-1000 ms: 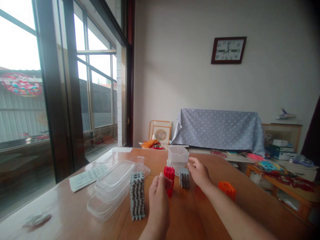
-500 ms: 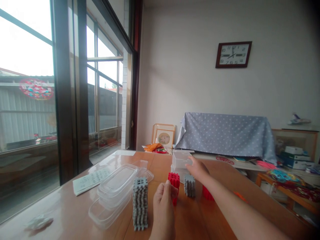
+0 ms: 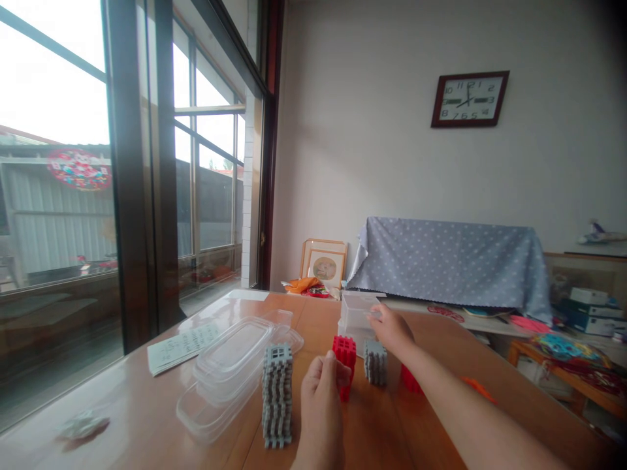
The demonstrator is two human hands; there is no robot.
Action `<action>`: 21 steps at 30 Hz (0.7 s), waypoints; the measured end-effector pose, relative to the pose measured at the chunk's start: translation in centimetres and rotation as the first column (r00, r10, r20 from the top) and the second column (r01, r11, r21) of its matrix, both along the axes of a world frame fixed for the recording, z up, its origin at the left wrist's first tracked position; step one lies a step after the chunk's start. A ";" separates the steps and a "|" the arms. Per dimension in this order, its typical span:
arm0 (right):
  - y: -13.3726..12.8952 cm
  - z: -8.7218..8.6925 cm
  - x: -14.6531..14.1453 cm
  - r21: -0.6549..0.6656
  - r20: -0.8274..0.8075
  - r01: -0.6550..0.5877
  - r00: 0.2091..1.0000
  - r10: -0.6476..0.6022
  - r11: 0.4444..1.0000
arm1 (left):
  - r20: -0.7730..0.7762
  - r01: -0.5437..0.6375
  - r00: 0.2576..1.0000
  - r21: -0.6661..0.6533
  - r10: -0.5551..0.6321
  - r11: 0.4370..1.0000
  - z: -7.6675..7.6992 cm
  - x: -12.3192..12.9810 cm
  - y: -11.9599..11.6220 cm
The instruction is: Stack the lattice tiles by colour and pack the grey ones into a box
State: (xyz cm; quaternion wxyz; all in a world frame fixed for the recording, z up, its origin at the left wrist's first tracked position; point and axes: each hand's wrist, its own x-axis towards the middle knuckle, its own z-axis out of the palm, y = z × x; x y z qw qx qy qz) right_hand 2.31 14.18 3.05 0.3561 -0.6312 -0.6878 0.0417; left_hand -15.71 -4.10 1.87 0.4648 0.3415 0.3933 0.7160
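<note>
My left hand (image 3: 321, 391) is closed, its fingers curled together beside a red stack of lattice pieces (image 3: 345, 349); anything inside them is hidden. Further forward, my right hand (image 3: 390, 329) pinches the right side of a clear plastic container (image 3: 356, 313), which rests on another clear container. A tall grey stack (image 3: 277, 398) stands to the left of my left hand. Below my right hand is a shorter grey stack (image 3: 375, 362). Another red stack (image 3: 411, 378) is partly hidden by my right forearm.
Clear lids (image 3: 235, 349) overlap on the wooden table (image 3: 386, 431) at the left, beside a sheet of paper (image 3: 181, 349). A small plastic packet (image 3: 83, 425) lies near left. Orange pieces (image 3: 479, 390) lie right of my right forearm.
The whole view has shifted slightly. My right fingers have closed in on the edge of the clear container. My left hand keeps its place beside the red stack.
</note>
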 end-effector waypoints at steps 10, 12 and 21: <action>-1.3 1.3 0.0 0.091 -0.029 0.027 0.999 -0.025 0.995 | -0.042 0.005 0.999 0.008 -0.005 1.000 0.0 -0.2 -0.1; -2.3 1.9 0.2 0.116 -0.037 0.035 0.999 -0.031 0.993 | -0.057 0.001 0.998 0.017 0.000 1.000 0.2 -0.1 -0.4; -14.7 0.4 3.5 0.275 -0.124 0.034 0.992 0.000 0.961 | -0.142 -0.011 0.990 0.064 0.020 0.998 1.5 0.2 -1.7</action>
